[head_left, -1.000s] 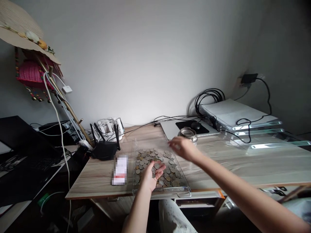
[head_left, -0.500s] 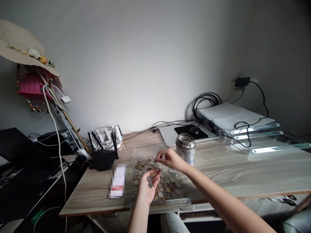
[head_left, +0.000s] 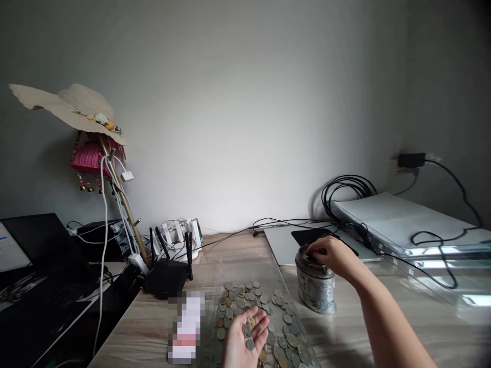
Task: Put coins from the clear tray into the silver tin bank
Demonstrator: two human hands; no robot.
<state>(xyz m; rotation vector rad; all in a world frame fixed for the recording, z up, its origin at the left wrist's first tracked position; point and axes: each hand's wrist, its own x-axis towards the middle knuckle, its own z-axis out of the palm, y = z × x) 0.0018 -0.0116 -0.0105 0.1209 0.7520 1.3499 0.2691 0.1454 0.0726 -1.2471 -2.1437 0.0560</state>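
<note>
In the left hand point(head_left: 238, 346), palm up and open with fingers slightly curled, a few coins point(head_left: 249, 343) are cradled. Beneath it a clear tray point(head_left: 249, 269) is seen on the wooden desk point(head_left: 130, 329), with loose coins point(head_left: 264, 299) spread across it, mostly silver, some yellowish. At two o'clock from the left hand, just beside the tray, an upright tin point(head_left: 316, 294) is noted. Its top is partly covered by the right hand point(head_left: 337, 255), fingers bent down; fingertips hidden, so whether anything is gripped cannot be told. A black router point(head_left: 166, 278) is placed at ten o'clock from the left hand; a mouse pad point(head_left: 307, 235) is partly hidden at twelve o'clock from the tin.
</note>
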